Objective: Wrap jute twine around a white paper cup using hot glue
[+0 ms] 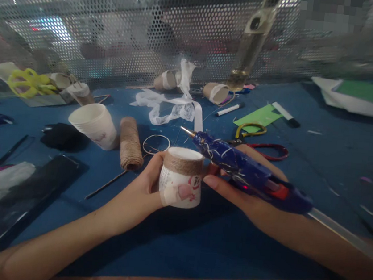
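Observation:
My left hand (154, 186) is wrapped round a white paper cup (171, 181), its thumb lying across the printed front. Brown twine (183, 165) is wound in a band below the cup's rim. A blue hot glue gun (234, 161) is in my right hand (238, 188), with a clear glue stick (337, 231) sticking out of its back end. The gun's metal nozzle points left, above and behind the cup rim. Fingers of my right hand are close to the cup's right side; whether they touch it, I cannot tell.
Left of the cup lie a twine roll (131, 145) and stacked paper cups (95, 125). Behind are white lace (166, 108), scissors (263, 144), green paper (258, 117) and a tall bottle (251, 48) by a perforated metal screen (125, 29). Yellow-handled scissors (27, 83) stand far left.

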Demonstrator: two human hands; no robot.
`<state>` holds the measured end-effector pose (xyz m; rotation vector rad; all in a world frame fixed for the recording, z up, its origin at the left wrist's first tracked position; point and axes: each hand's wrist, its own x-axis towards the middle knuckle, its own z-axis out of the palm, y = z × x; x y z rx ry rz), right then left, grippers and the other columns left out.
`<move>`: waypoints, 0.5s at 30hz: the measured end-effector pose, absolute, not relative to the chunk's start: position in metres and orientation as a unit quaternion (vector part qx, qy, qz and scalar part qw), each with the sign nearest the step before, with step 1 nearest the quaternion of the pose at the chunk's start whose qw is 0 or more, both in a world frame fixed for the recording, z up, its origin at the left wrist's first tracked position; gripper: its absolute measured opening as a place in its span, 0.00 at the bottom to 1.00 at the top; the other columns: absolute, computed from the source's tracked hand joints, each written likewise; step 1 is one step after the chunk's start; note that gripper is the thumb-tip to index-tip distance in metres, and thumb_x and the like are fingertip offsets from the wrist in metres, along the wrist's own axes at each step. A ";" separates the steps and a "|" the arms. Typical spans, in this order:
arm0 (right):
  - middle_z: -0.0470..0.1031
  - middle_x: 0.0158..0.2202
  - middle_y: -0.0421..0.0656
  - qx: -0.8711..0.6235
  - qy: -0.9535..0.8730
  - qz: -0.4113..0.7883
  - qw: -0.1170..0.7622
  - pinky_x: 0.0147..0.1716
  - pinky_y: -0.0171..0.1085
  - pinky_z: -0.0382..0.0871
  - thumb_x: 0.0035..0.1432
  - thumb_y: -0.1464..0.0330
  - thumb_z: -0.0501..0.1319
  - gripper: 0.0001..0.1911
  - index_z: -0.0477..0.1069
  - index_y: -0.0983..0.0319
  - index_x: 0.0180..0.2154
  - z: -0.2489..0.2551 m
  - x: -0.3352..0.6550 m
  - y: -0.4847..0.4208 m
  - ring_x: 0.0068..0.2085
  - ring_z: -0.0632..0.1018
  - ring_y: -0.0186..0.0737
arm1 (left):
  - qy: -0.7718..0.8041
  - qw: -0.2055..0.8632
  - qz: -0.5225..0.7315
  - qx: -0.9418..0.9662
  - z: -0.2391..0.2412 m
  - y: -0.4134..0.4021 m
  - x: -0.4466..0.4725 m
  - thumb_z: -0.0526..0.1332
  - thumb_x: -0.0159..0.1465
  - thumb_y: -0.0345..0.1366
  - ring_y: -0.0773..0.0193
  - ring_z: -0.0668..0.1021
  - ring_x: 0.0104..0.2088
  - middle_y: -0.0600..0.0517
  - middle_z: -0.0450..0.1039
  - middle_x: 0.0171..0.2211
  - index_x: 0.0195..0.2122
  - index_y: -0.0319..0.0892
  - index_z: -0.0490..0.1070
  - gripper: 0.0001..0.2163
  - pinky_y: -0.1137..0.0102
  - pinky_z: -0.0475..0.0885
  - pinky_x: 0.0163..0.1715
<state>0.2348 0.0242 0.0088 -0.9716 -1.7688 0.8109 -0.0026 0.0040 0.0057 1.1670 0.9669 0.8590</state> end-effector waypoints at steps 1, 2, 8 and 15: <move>0.80 0.31 0.34 -0.395 -0.720 0.330 0.465 0.31 0.39 0.79 0.60 0.65 0.76 0.12 0.73 0.53 0.34 0.009 0.235 0.024 0.31 0.81 0.38 | 0.423 0.648 0.380 0.507 0.006 0.004 -0.003 0.79 0.64 0.47 0.44 0.80 0.65 0.43 0.81 0.63 0.63 0.45 0.70 0.31 0.59 0.79 0.59; 0.80 0.31 0.34 -0.398 -0.720 0.327 0.465 0.31 0.39 0.79 0.61 0.65 0.76 0.12 0.73 0.53 0.34 0.009 0.236 0.024 0.31 0.81 0.38 | 0.420 0.652 0.384 0.502 0.006 0.004 -0.003 0.79 0.64 0.47 0.43 0.79 0.66 0.43 0.81 0.63 0.64 0.45 0.71 0.31 0.58 0.79 0.60; 0.79 0.33 0.36 -0.437 -0.741 0.271 0.432 0.30 0.41 0.76 0.65 0.60 0.73 0.10 0.74 0.51 0.36 0.005 0.247 0.020 0.31 0.80 0.41 | 0.416 0.690 0.399 0.438 0.017 -0.003 -0.003 0.76 0.65 0.51 0.50 0.87 0.48 0.42 0.85 0.58 0.59 0.44 0.78 0.26 0.58 0.80 0.54; 0.75 0.30 0.35 -0.410 -0.748 0.276 0.443 0.29 0.40 0.74 0.67 0.58 0.72 0.11 0.73 0.52 0.36 0.005 0.250 0.021 0.29 0.77 0.38 | 0.395 0.694 0.435 0.415 0.023 -0.003 -0.003 0.76 0.64 0.50 0.50 0.85 0.46 0.44 0.85 0.47 0.53 0.43 0.81 0.22 0.60 0.84 0.46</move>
